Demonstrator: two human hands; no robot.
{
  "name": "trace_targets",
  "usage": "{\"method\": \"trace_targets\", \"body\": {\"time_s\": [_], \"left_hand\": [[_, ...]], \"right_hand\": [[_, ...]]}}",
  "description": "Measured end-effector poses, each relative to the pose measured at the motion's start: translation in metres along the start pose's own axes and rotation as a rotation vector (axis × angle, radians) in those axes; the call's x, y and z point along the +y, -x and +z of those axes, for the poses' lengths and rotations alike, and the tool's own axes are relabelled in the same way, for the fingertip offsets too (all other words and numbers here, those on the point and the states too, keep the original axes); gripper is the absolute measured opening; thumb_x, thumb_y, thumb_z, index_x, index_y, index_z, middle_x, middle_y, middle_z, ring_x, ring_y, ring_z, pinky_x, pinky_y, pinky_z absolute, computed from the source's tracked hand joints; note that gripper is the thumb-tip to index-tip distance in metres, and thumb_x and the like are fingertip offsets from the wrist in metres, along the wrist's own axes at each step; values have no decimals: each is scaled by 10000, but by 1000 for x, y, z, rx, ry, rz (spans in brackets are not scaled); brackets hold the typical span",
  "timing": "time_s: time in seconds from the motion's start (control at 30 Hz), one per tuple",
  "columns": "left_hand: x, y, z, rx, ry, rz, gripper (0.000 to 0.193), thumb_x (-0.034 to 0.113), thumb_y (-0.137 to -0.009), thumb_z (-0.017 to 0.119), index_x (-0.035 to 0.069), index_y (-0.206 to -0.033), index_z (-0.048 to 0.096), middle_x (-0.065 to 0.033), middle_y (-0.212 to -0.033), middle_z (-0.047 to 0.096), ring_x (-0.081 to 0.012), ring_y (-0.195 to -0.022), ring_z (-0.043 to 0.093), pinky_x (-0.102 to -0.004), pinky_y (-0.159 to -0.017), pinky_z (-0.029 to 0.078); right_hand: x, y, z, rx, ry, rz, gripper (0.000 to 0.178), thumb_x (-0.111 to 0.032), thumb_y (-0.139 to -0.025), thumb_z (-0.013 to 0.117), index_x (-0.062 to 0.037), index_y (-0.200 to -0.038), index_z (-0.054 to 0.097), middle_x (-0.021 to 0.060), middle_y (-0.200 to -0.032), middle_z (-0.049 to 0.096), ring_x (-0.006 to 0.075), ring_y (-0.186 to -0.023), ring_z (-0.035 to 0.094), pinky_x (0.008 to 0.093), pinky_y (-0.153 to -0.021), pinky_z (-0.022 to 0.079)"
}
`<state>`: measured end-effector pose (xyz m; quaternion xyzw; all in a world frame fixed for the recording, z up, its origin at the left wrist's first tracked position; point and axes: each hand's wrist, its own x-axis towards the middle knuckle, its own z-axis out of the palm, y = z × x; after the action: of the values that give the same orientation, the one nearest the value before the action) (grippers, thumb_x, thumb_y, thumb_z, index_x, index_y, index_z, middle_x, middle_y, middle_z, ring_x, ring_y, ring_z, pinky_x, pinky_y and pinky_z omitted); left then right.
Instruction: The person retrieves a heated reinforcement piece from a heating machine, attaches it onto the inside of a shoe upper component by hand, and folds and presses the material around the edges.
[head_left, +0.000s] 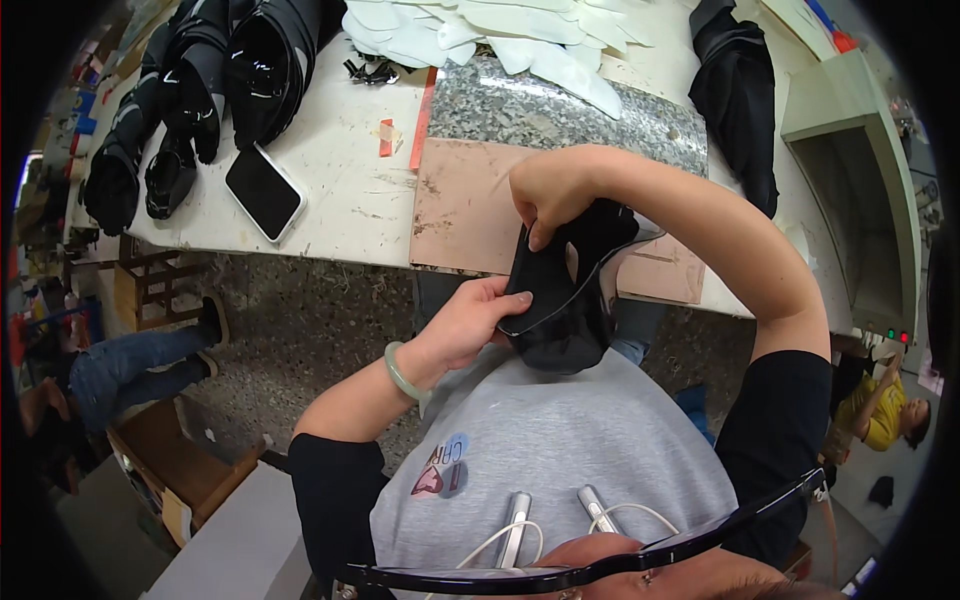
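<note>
A black shoe upper [562, 338], with a thin pale line along its edge, is held in front of my body at the table's near edge. My left hand [472, 318] pinches its left side, thumb lying on top. My right hand [556, 192] reaches over from the right with a bent wrist, and its fingers grip the far edge of the upper. Part of the right fingers is hidden behind the hand and the black material. A pale bangle circles my left wrist.
Beneath the work, a pinkish board [465, 205] lies against a granite slab [500, 105]. Pale cut pieces [545, 35] are heaped at the back. Stacked black uppers [265, 75] and a phone [265, 195] are left; black material [735, 100] and a grey-green box [850, 160] are right. Other people appear at both sides.
</note>
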<state>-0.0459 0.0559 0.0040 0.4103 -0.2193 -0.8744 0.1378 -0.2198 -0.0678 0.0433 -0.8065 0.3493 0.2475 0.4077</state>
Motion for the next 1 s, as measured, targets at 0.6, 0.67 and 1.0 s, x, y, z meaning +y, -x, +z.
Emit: {"method": "trace_targets", "body": {"time_s": [0.6,0.67,1.0], "left_hand": [[-32,-30,-7,69,5,129,386,302,-941,504,-60,-914,634,-82,-829,670,-119,-712,637,-222,-634,503],[-32,-29,-4,89,-2,122,388,300,-943,500,-63,-915,635,-83,-831,670,-118,-706,633,-221,-632,501],[-40,-30,-13,56,-108,170,415,357,-947,472,-2,-868,665,-43,-784,668,-99,-654,603,-222,-595,473]], "right_hand": [[-4,-5,-1,-4,212,170,339,-292,-636,744,16,-761,680,175,-690,642,313,-680,631,392,-605,496],[10,0,-8,-59,181,156,339,-297,-644,740,20,-742,669,168,-656,630,304,-638,620,390,-579,483],[36,-1,-13,37,-112,194,371,-336,-651,753,14,-743,671,92,-658,614,223,-639,586,358,-573,447]]}}
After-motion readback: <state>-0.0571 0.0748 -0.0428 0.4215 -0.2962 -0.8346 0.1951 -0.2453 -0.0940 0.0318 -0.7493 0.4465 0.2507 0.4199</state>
